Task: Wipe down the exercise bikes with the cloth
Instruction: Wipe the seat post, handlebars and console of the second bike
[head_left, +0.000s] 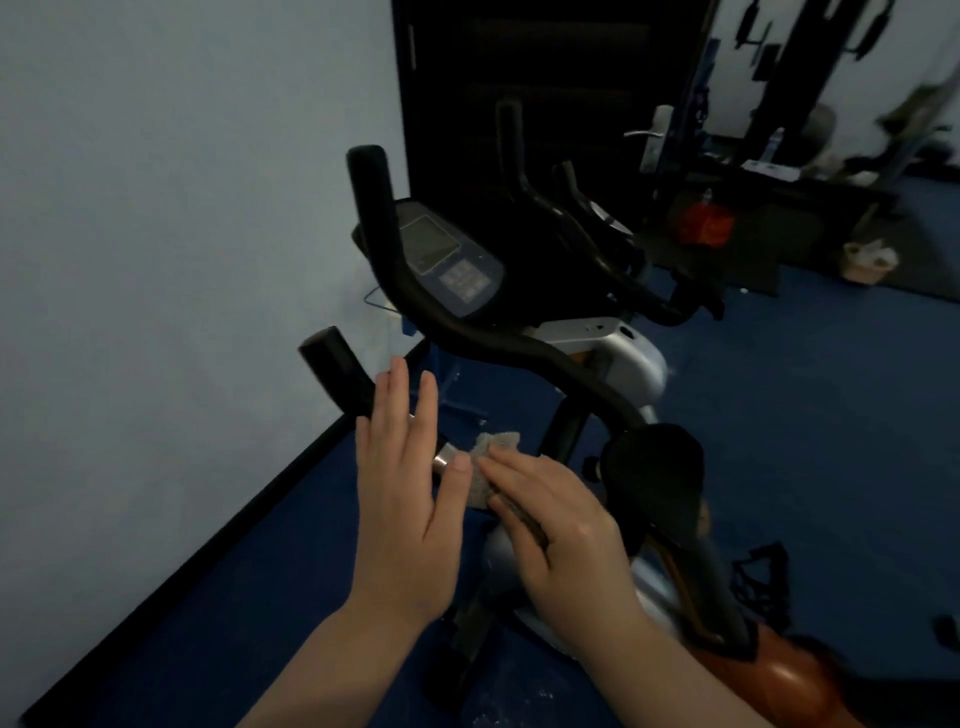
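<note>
A black and silver exercise bike (602, 358) stands before me, its console (447, 260) facing up and its black seat (654, 467) at the right. My left hand (410, 493) lies with straight fingers over the near handlebar (337, 374), close to its metal sensor. A small grey cloth (488, 467) sits between my hands. My right hand (561, 535) presses it against the bar, fingers curled round it.
A pale wall (156, 260) runs close on the left above blue floor (805, 415). A second bike's handlebars (545, 202) rise behind, in front of a dark door (545, 78). A dark bench with clutter (779, 197) stands at the far right.
</note>
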